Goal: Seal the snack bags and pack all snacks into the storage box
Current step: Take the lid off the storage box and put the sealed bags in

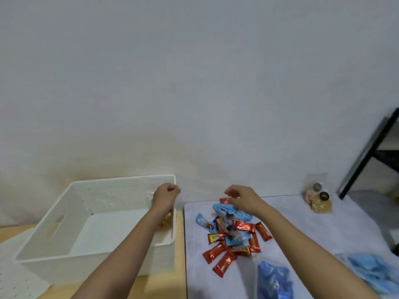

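Head view, the only one. The white storage box (pixel 64 203) sits on the left of the bench (pixel 180 283), and its floor looks bare apart from one item at the right wall. The left hand (pixel 167 194) is over the box's far right corner with its fingers curled tight. It looks to us like it pinches the top of a clear snack bag (pixel 165 221) with yellowish contents, which hangs down inside the box against the right wall. The plastic is hard to read.

The right hand (pixel 241 197) hovers over the far end of the snack pile (pixel 235 238). Its fingers are loosely curled and we see nothing in them. The pile is red and blue wrapped bars lying on a pale mat (pixel 313 238), just right of the box. A second clear bag (pixel 318 201) of snacks stands at the mat's far edge, well apart from the pile. Blue bags (pixel 273 279) lie near the front, and we cannot tell whether they are sealed.

We judge the step to be lowering the clear bag in. To do it well:
- Set it flat in the corner before letting go, so the top does not spill.
- Leave floor space for the loose bars.
- Use the right hand to scoop several bars at once.
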### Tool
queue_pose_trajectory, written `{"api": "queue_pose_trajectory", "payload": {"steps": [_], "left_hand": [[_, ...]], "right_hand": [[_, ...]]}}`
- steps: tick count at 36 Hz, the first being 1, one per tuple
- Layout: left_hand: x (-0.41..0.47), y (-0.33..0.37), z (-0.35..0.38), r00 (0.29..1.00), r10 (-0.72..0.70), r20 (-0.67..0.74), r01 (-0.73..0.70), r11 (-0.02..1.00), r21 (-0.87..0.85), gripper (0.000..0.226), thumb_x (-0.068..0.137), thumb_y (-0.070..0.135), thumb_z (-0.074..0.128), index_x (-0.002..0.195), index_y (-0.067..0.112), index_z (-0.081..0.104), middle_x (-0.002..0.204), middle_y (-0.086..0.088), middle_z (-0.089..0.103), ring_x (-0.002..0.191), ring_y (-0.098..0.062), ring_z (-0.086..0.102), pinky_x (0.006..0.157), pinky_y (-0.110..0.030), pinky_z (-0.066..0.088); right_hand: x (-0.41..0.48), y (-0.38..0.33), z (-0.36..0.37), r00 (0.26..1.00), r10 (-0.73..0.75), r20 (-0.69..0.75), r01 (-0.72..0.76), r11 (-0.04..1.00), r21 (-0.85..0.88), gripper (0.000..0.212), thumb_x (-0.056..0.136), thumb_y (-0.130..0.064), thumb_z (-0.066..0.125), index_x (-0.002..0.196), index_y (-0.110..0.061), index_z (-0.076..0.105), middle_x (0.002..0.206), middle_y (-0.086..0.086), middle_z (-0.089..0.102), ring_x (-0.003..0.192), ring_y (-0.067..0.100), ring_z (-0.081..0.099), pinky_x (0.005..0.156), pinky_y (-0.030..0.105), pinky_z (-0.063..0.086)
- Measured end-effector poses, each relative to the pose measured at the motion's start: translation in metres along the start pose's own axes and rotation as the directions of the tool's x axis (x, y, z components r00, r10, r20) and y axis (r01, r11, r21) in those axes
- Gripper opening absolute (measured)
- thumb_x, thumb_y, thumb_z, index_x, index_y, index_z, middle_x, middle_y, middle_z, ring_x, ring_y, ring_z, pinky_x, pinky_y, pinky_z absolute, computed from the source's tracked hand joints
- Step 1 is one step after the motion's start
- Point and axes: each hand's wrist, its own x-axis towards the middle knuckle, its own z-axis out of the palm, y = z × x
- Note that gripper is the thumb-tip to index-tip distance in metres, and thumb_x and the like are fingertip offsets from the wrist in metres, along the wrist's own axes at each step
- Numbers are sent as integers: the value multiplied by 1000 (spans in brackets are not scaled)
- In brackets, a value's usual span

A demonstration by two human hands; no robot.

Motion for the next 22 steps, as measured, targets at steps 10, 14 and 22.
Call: {"api": "queue_pose_trajectory", "payload": {"steps": [10, 14, 22], "left_hand": [[-88, 54, 157, 951, 67, 303, -144, 960, 240, 17, 82, 16, 64, 69, 15, 55, 75, -6, 58, 75, -21, 51, 60, -28, 36], [-113, 62, 220, 919, 71, 389, -189, 942, 276, 22, 82, 13, 64, 65, 15, 50, 67, -2, 51, 76, -19, 50, 58, -28, 33], [-127, 80, 334, 844, 65, 533, -256, 921, 292, 25, 87, 18, 60, 109, 6, 58, 97, -5, 55, 84, -18, 51, 68, -23, 38]], "right_hand": [[-141, 136, -119, 978, 172, -115, -181, 981, -70, 21, 85, -17, 63, 106, -17, 64, 105, 1, 61, 92, 13, 57, 83, 22, 47], [-184, 180, -151, 948, 270, -171, -282, 958, -51, 23, 86, -16, 62, 109, -14, 64, 108, 3, 62, 90, 13, 56, 75, 18, 45], [-223, 262, -192, 884, 419, -207, -428, 904, -1, 15, 88, -14, 59, 102, -17, 61, 108, 6, 60, 89, 21, 62, 72, 28, 55]]}}
